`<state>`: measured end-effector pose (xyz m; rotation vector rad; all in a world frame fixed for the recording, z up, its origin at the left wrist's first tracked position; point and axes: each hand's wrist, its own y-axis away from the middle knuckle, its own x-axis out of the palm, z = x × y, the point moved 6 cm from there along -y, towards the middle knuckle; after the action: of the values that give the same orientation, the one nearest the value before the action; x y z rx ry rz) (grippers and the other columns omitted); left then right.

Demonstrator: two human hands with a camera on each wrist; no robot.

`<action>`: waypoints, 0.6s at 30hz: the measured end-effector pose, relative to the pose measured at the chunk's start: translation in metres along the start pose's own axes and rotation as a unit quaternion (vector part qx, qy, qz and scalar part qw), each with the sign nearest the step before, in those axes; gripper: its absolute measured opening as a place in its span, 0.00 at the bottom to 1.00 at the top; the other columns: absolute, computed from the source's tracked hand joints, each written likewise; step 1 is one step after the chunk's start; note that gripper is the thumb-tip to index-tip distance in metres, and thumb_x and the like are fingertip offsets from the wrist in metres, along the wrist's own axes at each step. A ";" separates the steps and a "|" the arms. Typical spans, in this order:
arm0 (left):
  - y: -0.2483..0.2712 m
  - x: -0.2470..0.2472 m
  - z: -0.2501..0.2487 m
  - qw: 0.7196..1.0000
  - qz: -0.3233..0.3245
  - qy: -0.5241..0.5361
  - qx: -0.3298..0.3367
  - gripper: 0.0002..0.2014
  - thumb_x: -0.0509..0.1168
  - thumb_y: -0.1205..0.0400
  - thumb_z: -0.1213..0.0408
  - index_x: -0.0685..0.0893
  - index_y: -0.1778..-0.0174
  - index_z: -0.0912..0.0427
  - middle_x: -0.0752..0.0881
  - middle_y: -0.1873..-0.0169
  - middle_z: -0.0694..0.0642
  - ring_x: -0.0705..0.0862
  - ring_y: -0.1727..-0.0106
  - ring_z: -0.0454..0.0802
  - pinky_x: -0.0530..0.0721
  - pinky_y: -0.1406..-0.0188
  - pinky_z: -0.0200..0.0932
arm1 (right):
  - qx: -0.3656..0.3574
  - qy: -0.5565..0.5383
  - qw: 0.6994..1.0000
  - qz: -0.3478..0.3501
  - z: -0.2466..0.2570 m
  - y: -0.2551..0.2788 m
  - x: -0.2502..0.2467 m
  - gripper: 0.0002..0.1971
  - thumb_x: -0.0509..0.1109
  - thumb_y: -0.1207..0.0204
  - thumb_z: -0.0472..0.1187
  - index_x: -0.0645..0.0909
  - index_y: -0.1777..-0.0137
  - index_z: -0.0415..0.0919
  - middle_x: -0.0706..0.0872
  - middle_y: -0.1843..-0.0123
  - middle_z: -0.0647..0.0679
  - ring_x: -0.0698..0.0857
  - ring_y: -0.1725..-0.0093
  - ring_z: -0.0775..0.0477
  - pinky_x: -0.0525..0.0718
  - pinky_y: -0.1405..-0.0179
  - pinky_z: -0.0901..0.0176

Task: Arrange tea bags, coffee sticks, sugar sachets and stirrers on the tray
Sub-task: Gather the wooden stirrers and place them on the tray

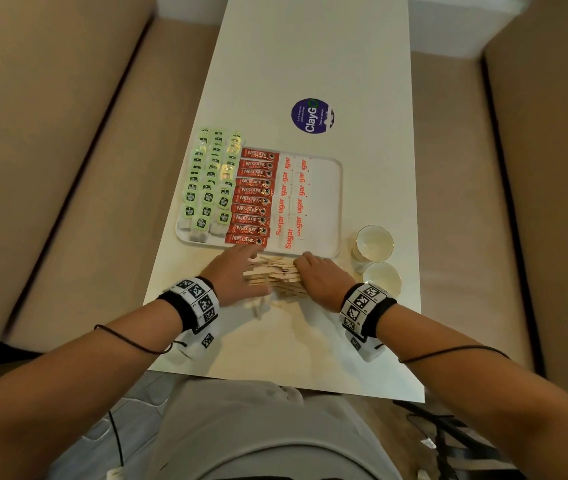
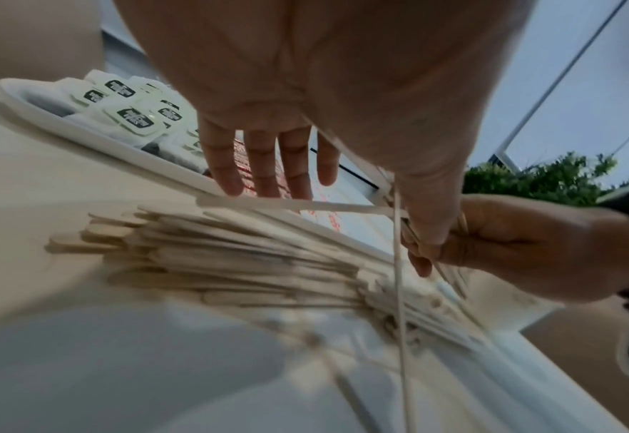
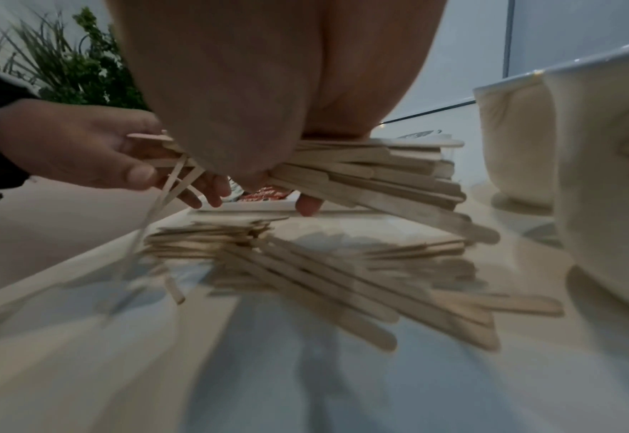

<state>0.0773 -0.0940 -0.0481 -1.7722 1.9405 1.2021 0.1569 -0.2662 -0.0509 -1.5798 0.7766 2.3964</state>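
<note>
A white tray holds green-tagged tea bags on its left, red coffee sticks in a column beside them, then sugar sachets; its right part is bare. Wooden stirrers lie in a heap on the table in front of the tray. My right hand grips a bundle of stirrers lifted slightly off the table, over loose ones. My left hand has straight fingers at the bundle's left ends, thumb touching them.
Two white cups stand close to the right of my right hand. A round purple sticker lies beyond the tray on the long white table. Beige sofas flank both sides of the table.
</note>
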 end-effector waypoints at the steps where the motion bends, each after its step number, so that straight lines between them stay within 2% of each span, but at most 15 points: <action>1: 0.000 -0.004 0.000 0.999 -0.013 0.033 0.000 0.48 0.80 0.34 0.38 0.68 0.20 0.47 0.78 0.35 0.47 0.80 0.34 0.48 0.84 0.37 0.52 | 0.005 -0.011 1.000 -0.002 -0.001 -0.001 -0.004 0.11 0.57 0.11 0.40 0.72 0.34 0.35 0.78 0.40 0.37 0.81 0.51 0.36 0.73 0.54 0.50; 5: -0.001 -0.019 -0.001 0.994 -0.046 0.102 -0.004 0.51 0.82 0.37 0.37 0.65 0.20 0.43 0.79 0.38 0.43 0.79 0.37 0.45 0.84 0.42 0.48 | 0.013 -0.055 0.998 -0.005 0.001 -0.003 -0.016 0.15 0.58 0.10 0.43 0.71 0.31 0.34 0.78 0.39 0.38 0.81 0.53 0.38 0.72 0.57 0.53; 8: -0.003 -0.027 0.000 0.983 -0.063 0.168 -0.023 0.50 0.82 0.36 0.40 0.66 0.20 0.42 0.81 0.40 0.42 0.81 0.39 0.42 0.85 0.44 0.46 | 0.014 -0.082 0.996 -0.006 0.004 -0.005 -0.022 0.15 0.58 0.10 0.44 0.71 0.31 0.34 0.77 0.38 0.38 0.82 0.51 0.36 0.77 0.55 0.49; 11: -0.005 -0.037 0.003 0.958 -0.104 0.265 -0.044 0.44 0.81 0.31 0.46 0.67 0.20 0.46 0.84 0.43 0.45 0.84 0.41 0.44 0.87 0.45 0.46 | 0.021 -0.100 0.995 -0.016 0.004 -0.006 -0.028 0.16 0.57 0.10 0.45 0.71 0.31 0.34 0.76 0.37 0.38 0.82 0.51 0.37 0.82 0.53 0.44; 15: -0.005 -0.046 0.005 0.951 -0.140 0.271 -0.049 0.37 0.79 0.26 0.49 0.70 0.23 0.47 0.85 0.44 0.47 0.85 0.44 0.42 0.83 0.47 0.39 | 0.046 -0.130 0.990 -0.026 0.000 -0.006 -0.035 0.14 0.56 0.09 0.45 0.69 0.34 0.33 0.76 0.39 0.38 0.80 0.57 0.39 0.81 0.59 0.45; 18: -0.007 -0.045 0.004 0.951 -0.142 0.270 -0.047 0.26 0.77 0.24 0.49 0.77 0.32 0.46 0.87 0.48 0.48 0.85 0.47 0.44 0.82 0.51 0.38 | 0.061 -0.164 0.984 -0.042 -0.001 -0.008 -0.042 0.15 0.56 0.09 0.46 0.69 0.35 0.33 0.76 0.44 0.41 0.79 0.58 0.41 0.78 0.59 0.48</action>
<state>0.0931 -0.0587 -0.0230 -2.5329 1.7986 0.7761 0.1791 -0.2539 -0.0166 -1.1089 0.7553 2.4085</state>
